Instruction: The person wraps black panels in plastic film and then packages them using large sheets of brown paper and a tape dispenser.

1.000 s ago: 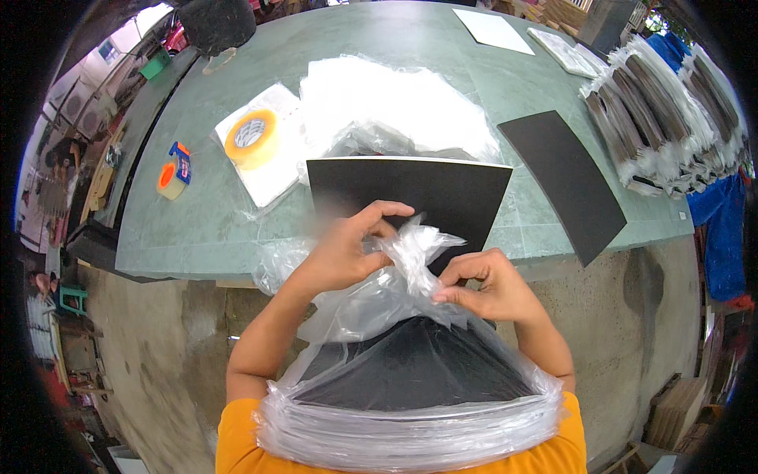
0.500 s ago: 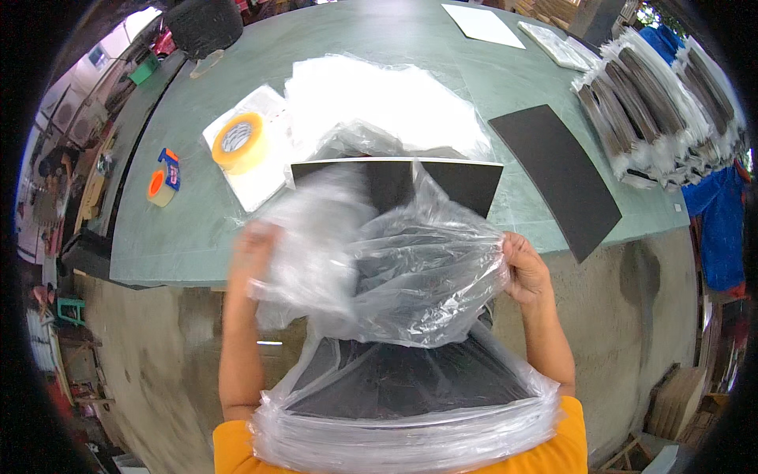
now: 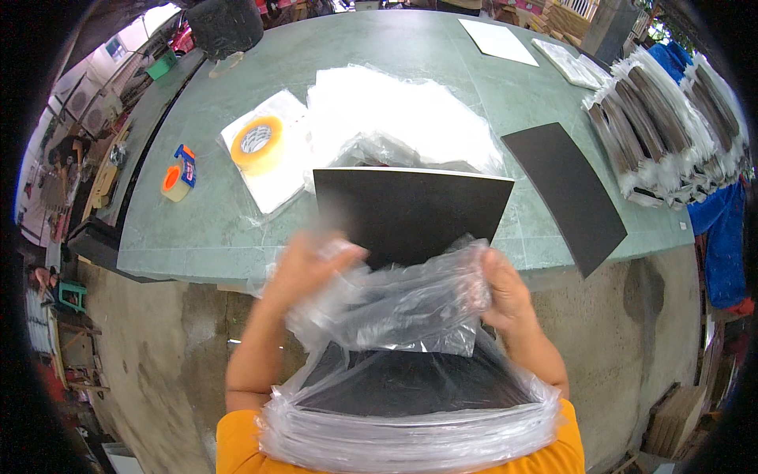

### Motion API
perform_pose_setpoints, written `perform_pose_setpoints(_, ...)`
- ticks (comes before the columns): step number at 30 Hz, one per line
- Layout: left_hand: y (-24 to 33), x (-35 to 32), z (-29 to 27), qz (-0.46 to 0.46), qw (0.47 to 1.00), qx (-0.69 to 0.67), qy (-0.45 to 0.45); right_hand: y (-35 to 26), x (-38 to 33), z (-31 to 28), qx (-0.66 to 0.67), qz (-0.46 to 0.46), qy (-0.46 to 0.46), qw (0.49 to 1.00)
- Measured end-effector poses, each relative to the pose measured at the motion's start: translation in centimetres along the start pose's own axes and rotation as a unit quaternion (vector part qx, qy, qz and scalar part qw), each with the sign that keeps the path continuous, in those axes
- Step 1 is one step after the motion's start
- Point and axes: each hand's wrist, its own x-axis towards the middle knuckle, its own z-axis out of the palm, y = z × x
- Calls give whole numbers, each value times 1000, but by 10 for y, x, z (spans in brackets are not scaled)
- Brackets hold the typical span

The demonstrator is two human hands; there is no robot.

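Note:
My right hand (image 3: 507, 291) is closed on the bunched right side of a clear plastic bag (image 3: 395, 304). My left hand (image 3: 312, 265) is at the bag's left side. Its fingers are smeared by motion, so I cannot make out their grip. Just beyond the bag stands a black board (image 3: 410, 209) with a pale top edge, tilted at the table's near edge. The plastic overlaps its lower part. Against my body, below the hands, more layered clear plastic (image 3: 407, 430) lies folded, with something dark showing through.
On the green table (image 3: 379, 43) lie white sheets (image 3: 395, 110), a yellow tape roll (image 3: 257, 145), a tape dispenser (image 3: 180, 174) and a loose black panel (image 3: 564, 197). Plastic-wrapped dark bundles (image 3: 651, 118) are piled at the right. A white sheet (image 3: 497, 42) lies at the back.
The plastic has come down off the black board, which now shows widely. My left hand has moved inward to the right; my right hand is slightly lower and further left.

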Motion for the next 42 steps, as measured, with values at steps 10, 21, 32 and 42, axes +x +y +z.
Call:
perform_pose_setpoints(10,67,-1,35,161,977,-40,-135,3,9,17,-112,-3,-37,993)
perform_pose_setpoints(21,70,-12,31,250,965,68,-50,-19,-13,19,-398,-234,-53,885)
perform_pose_setpoints(32,61,5,27,113,940,-251,-201,-15,4,10,-235,171,-378,879)
perform_pose_setpoints(42,67,0,-7,245,844,-299,-372,-41,10,25,-504,276,-495,652)
